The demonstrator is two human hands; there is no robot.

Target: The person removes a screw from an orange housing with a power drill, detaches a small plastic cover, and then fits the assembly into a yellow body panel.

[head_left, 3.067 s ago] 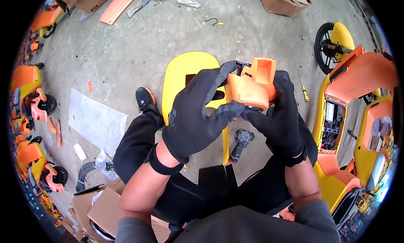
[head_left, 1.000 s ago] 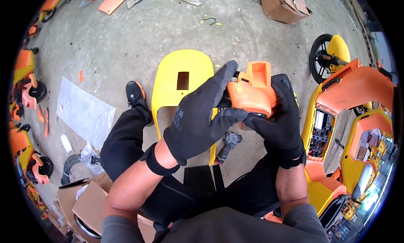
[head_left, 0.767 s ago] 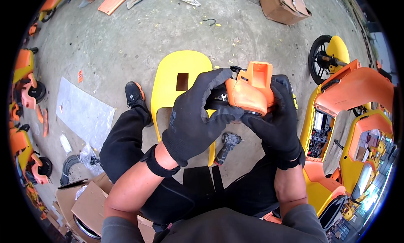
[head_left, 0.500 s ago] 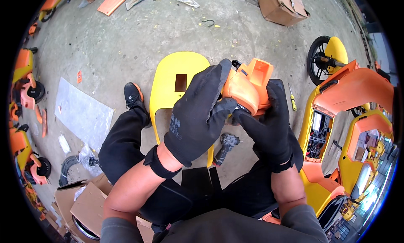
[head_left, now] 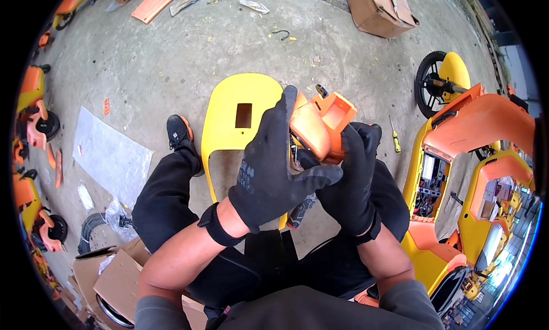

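Between my gloved hands is a rounded orange plastic housing (head_left: 311, 130) with an open box-like section at its upper right; a small black piece juts from its top. My left hand (head_left: 266, 155) grips its left side, fingers stretched up along it and thumb reaching across below. My right hand (head_left: 351, 175) closes round the lower right side, its fingers bent over the edge. The housing's underside is mostly hidden by my gloves. Below them, a grey cordless power driver (head_left: 301, 211) lies partly covered. A yellow plastic panel (head_left: 220, 107) with a rectangular hole rests on the floor beyond my left hand.
To the right stand an orange and yellow scooter body (head_left: 460, 121) and a wheel (head_left: 428, 84). A yellow-handled screwdriver (head_left: 396, 141) lies on the concrete near it. Cardboard boxes sit at far right (head_left: 380, 12) and near left (head_left: 117, 278). Plastic sheeting (head_left: 111, 150) lies left.
The housing has shifted slightly left and down and tilted. My right hand has moved left and closed further round it; my left thumb now crosses toward the right hand, covering more of the power driver.
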